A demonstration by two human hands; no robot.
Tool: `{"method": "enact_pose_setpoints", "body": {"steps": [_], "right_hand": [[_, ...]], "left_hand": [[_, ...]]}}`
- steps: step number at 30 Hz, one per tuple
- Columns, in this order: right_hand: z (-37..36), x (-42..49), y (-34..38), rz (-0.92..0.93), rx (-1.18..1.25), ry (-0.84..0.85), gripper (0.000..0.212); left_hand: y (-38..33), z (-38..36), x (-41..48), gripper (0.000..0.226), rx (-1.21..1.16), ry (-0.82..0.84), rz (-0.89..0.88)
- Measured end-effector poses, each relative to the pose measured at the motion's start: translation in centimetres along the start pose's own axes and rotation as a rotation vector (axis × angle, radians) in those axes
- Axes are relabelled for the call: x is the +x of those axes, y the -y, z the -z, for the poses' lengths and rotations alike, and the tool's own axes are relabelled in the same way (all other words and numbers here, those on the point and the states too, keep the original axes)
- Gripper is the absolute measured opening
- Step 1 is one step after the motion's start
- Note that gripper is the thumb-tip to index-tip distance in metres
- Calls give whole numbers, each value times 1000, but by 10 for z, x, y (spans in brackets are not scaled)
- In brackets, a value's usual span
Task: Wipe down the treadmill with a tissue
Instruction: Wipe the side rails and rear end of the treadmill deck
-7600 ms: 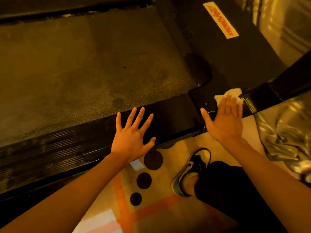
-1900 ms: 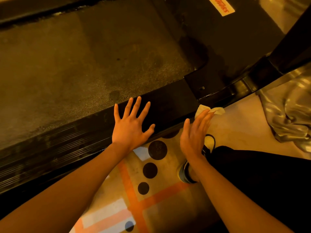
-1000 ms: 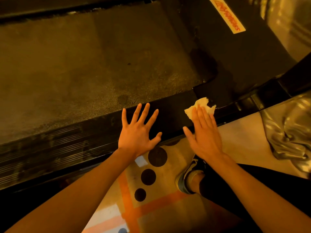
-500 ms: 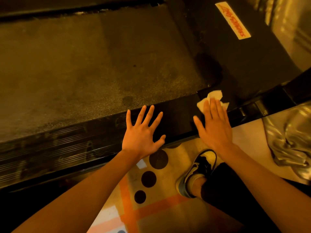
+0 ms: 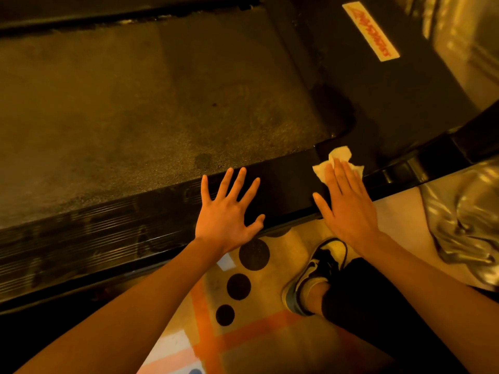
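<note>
Tissue (image 5: 339, 160) lies pinned under flat fingers of the right hand (image 5: 348, 209), peeking out at twelve o'clock; left hand (image 5: 226, 214), splayed wide, rests at nine o'clock on the treadmill (image 5: 283, 184)

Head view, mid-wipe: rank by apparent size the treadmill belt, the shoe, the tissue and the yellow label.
1. treadmill belt, by far the largest.
2. shoe.
3. tissue and yellow label: these look alike. The right hand covers part of the tissue, so I won't rank them.
</note>
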State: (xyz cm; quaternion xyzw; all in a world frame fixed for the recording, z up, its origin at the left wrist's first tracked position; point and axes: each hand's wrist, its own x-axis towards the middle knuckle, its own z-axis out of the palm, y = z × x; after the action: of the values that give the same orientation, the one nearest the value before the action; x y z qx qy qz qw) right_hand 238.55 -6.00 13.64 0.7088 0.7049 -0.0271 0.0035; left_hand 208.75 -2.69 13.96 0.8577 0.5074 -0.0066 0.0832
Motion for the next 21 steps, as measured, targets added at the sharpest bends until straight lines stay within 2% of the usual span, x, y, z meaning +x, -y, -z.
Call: {"method": "enact_pose_setpoints", "body": {"steps": [4, 7, 10, 13, 15, 16, 19, 21], "right_hand": [[-6, -20, -26, -275, 139, -84, 88], [-11, -19, 7, -378, 249, -116, 86], [-23, -41, 65, -278, 287, -162, 80], [-31, -59, 116, -112, 431, -197, 76], [-34, -63, 121, 45, 388, -180, 74], [-35, -62, 112, 63, 333, -173, 74], [-31, -53, 78, -175, 279, -196, 76], [-27, -47, 76, -209, 316, -209, 74]], "left_hand": [[0, -2, 2, 80, 5, -12, -3], [0, -2, 2, 80, 12, 0, 2], [0, -2, 1, 80, 14, -1, 7], [-1, -1, 1, 80, 14, 1, 10], [-1, -2, 1, 80, 12, 3, 14], [-1, -2, 1, 80, 13, 4, 14], [-2, -2, 0, 79, 6, 1, 10], [-2, -1, 0, 79, 0, 9, 12]]}}
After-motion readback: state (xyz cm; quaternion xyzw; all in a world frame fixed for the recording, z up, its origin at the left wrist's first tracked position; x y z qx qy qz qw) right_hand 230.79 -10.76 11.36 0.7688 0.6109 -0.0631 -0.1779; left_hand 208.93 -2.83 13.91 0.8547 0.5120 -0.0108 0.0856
